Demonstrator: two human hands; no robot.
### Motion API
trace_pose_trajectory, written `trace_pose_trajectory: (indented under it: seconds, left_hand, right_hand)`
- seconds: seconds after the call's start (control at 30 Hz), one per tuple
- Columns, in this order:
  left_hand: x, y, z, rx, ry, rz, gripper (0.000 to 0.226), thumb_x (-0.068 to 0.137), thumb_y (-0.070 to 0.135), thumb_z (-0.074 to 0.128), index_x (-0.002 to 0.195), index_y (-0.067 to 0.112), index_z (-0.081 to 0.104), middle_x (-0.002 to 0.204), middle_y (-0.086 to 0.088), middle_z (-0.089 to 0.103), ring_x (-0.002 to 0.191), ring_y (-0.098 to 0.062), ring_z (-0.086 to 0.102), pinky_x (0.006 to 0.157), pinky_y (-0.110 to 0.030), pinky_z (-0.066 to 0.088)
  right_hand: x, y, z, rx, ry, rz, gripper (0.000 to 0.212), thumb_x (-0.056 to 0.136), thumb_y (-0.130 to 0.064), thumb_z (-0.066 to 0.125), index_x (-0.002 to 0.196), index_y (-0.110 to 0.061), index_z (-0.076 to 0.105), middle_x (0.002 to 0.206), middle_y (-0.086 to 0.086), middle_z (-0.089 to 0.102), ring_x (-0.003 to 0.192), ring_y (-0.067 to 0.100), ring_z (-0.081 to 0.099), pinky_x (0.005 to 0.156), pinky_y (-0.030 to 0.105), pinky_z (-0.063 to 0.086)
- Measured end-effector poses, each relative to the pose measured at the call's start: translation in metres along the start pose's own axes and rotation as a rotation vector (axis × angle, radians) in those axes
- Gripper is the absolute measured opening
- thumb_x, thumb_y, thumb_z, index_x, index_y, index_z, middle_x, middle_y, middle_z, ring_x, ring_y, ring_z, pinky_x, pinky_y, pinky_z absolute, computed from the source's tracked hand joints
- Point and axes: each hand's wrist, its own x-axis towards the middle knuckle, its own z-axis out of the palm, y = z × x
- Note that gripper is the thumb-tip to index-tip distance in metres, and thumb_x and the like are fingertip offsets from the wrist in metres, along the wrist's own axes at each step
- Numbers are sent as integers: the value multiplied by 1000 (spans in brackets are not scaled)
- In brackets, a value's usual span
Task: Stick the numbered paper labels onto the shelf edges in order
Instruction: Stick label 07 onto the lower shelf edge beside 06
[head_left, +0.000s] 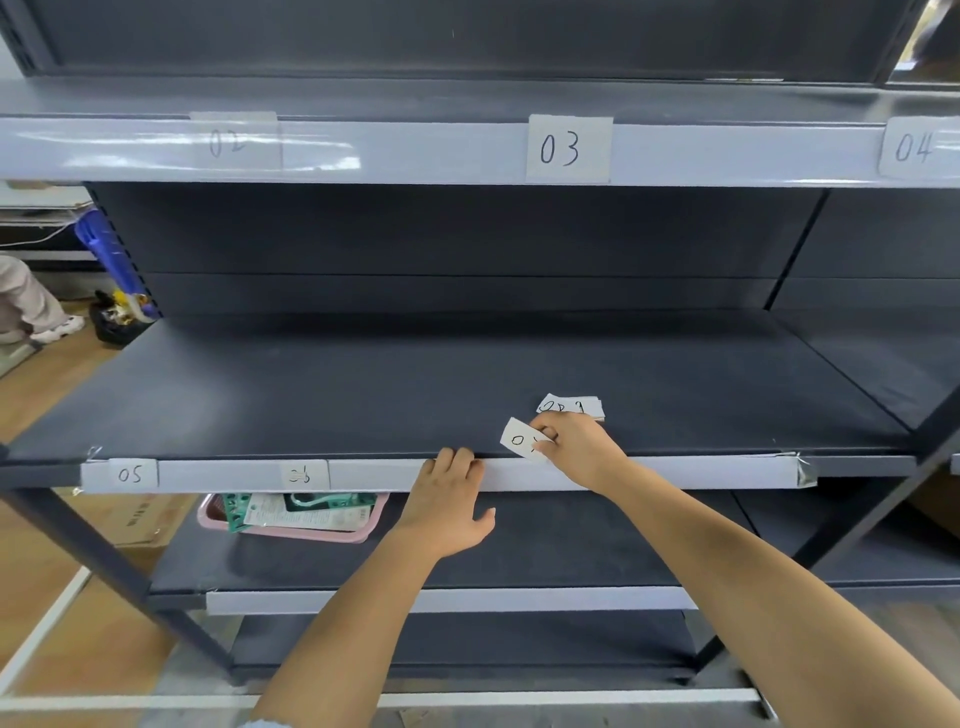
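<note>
My right hand (576, 447) pinches a small white paper label (519, 439) just above the middle shelf's pale edge strip (675, 470); its second digit is covered by my fingers. My left hand (447, 506) grips that strip's top lip with curled fingers, a little left of the label. Labels 05 (130, 474) and 06 (300, 474) sit on the same strip to the left. The top shelf edge carries 02 (228, 143), 03 (563, 148) and 04 (914, 148). A small stack of further labels (574, 406) lies on the shelf behind my right hand.
A pink tray (291, 530) with packets rests on the lower shelf at left. A cardboard box (135, 519) stands on the wooden floor beyond. Another person's leg and shoe (36, 312) show at far left, near a black bin (117, 319).
</note>
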Motion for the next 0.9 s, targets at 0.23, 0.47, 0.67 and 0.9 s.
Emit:
trace_pose_trajectory:
  seconds: [0.23,0.47,0.67,0.9]
  left_hand:
    - [4,0,-2,-187,-21,-77,52,88,48,45,130,17,43,128,2,43,122,-19,36,106,-30,27]
    - [5,1,0,-211,-24,-111,51,88,49,46,128,18,44,126,3,43,121,-18,35,105,-30,27]
    - [5,2,0,-230,-18,-117,53,88,49,46,132,20,42,127,5,42,121,-17,34,105,-29,26]
    - [6,2,3,-232,-14,-136,54,87,49,47,133,21,40,126,4,42,119,-17,34,104,-28,26]
  right_hand:
    - [8,-3,5,60,-19,2,13,92,-12,53,104,-10,59,97,9,70,93,28,62,83,40,49]
    - [16,-4,14,67,-18,-38,14,95,-17,51,102,-9,59,94,8,69,89,27,62,77,36,49]
    - [19,7,23,4,-62,-34,18,95,-16,51,106,-7,63,97,9,65,82,21,56,76,33,46]
    - [20,14,24,-112,-75,-86,24,97,-14,48,114,-9,64,108,7,52,92,19,51,87,34,46]
